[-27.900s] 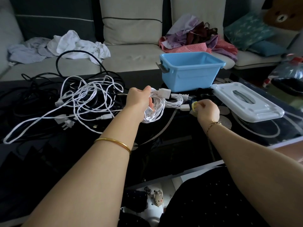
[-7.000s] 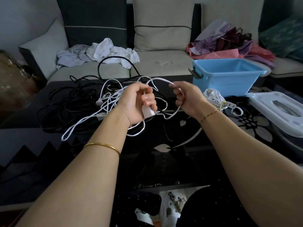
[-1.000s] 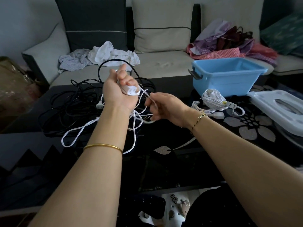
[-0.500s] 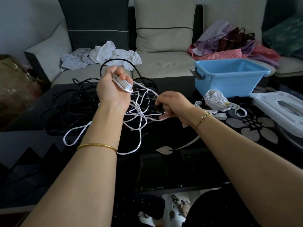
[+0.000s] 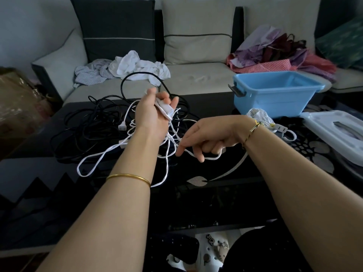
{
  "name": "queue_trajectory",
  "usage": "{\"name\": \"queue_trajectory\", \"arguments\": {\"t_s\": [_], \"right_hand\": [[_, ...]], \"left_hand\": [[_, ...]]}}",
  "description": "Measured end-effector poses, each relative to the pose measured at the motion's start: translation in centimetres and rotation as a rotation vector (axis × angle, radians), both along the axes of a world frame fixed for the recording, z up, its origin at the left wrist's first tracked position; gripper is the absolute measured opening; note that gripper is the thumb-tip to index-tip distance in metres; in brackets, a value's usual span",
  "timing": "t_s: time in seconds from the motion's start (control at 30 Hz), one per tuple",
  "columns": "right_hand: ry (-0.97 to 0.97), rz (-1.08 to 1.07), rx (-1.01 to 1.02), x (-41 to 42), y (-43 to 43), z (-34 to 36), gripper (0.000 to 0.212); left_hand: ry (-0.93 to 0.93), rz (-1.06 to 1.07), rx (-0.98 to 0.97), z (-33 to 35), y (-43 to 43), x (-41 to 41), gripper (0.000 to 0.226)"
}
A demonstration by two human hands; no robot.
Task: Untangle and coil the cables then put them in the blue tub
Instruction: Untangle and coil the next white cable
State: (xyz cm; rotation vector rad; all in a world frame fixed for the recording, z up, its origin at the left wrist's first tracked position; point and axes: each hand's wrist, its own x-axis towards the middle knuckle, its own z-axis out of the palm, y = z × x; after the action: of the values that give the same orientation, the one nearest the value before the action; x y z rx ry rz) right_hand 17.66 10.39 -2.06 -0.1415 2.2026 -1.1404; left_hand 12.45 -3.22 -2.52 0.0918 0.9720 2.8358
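- The right hand [image 5: 208, 137] has dropped lower and nearer the person than half a second ago, dragging a strand down with it; the left hand [image 5: 154, 114] has stayed up and rolled a little more palm-out
- The hands are apart now, both left of the blue tub [image 5: 275, 95], with the left one farther from it
- The left hand holds the plug end [image 5: 166, 111] of the white cable [image 5: 125, 150] against its fingers, thumb up; the right hand has its fingers curled round a strand of that same cable, forefinger poking out
- The rest of that cable sprawls in loose loops under the hands on the black glass table [image 5: 225, 193], lapping over the black cables [image 5: 92, 130] heaped farther left of the tub
- One coiled white bundle [image 5: 259, 116] is already tied and lies on the table just beside the tub's near wall, not inside; no cable shows in the tub
- The white lid [image 5: 334, 130] sits to the tub's right
- Step in hand, I'd say: freeing this cable's length before coiling
- To do it well, keep the plug end pinned as the anchor, let the strand slide through a loose right fist instead of yanking, and follow it loop by loop so crossings open rather than cinch
- Watch the overlap with the black heap: a hard pull could drag those along or tighten a knot, so lift the white loops clear first
- Once it runs free, wind even loops off the left hand
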Motion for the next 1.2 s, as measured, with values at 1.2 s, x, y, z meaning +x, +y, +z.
{"name": "queue_trajectory", "arguments": {"t_s": [1.2], "right_hand": [[0.698,-0.901,-0.428,-2.3,2.9,-1.3,0.022]], "left_hand": [[0.135,-0.583,-0.93,1.3,2.6,2.8,0.017]]}}
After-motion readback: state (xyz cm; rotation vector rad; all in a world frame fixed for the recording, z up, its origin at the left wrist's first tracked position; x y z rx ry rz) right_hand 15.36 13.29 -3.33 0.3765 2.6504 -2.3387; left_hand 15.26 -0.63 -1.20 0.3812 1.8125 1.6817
